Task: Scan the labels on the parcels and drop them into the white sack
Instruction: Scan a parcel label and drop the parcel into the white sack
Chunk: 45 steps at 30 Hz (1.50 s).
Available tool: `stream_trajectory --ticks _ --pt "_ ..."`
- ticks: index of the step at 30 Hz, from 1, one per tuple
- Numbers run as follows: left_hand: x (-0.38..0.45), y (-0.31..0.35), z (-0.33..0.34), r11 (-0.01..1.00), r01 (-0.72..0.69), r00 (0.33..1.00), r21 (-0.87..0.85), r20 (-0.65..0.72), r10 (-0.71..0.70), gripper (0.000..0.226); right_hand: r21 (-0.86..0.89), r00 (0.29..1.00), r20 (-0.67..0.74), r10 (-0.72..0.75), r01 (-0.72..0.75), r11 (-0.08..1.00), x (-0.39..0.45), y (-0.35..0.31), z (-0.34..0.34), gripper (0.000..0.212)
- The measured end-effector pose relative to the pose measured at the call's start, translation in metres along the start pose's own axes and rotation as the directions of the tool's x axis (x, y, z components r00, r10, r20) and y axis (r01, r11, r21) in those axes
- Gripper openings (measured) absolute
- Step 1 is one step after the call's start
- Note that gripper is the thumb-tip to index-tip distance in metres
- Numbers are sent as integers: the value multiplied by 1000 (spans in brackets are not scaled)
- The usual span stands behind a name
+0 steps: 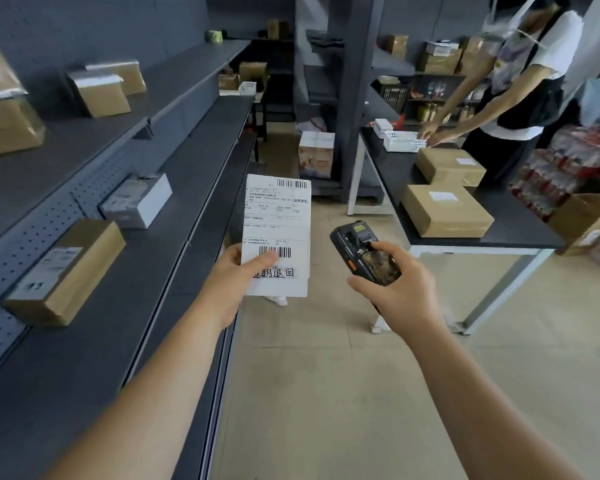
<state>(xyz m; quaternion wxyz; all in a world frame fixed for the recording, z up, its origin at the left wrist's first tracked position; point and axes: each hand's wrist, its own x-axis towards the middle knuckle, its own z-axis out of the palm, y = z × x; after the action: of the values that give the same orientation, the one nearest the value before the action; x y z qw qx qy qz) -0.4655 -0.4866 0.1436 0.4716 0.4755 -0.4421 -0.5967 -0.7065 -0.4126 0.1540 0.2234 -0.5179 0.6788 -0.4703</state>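
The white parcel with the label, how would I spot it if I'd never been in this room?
Look between the grey shelving and the black table. There the left hand grips a flat white parcel upright; unlike the brown boxes around, it bears barcodes and black handwriting.

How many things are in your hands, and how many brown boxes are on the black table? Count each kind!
White labelled parcel, pinched in the left hand: 1
Scanner, gripped in the right hand: 1
Brown boxes on the black table: 2
Total: 4
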Motion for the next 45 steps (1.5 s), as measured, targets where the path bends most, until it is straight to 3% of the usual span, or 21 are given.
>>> stream_trajectory --ticks 6,16,26,28,39,43,45 --pt "113 23 1 1000 -9 1000 -5 4 9 43 -14 1000 -4 -8 8 1000 107 6 40 59" --pt "256 -12 -18 993 117 990 33 -87 -114 37 -22 994 101 31 -29 999 257 48 111 53" --pt "459 -5 20 985 147 973 92 -190 -127 58 11 986 162 30 -32 999 464 97 159 57" --pt "493 -7 26 984 149 970 101 -207 -125 49 12 981 191 41 -44 999 495 106 170 58" --pt "619 -56 15 929 333 930 158 -216 -297 33 -75 939 305 160 -144 987 594 158 248 59" --pt "673 -82 -5 893 418 901 165 -203 -384 67 -143 926 307 219 -183 973 623 178 288 61" --pt "702 -98 -16 872 456 884 178 -203 -421 59 -175 919 293 263 -219 960 638 187 309 61"
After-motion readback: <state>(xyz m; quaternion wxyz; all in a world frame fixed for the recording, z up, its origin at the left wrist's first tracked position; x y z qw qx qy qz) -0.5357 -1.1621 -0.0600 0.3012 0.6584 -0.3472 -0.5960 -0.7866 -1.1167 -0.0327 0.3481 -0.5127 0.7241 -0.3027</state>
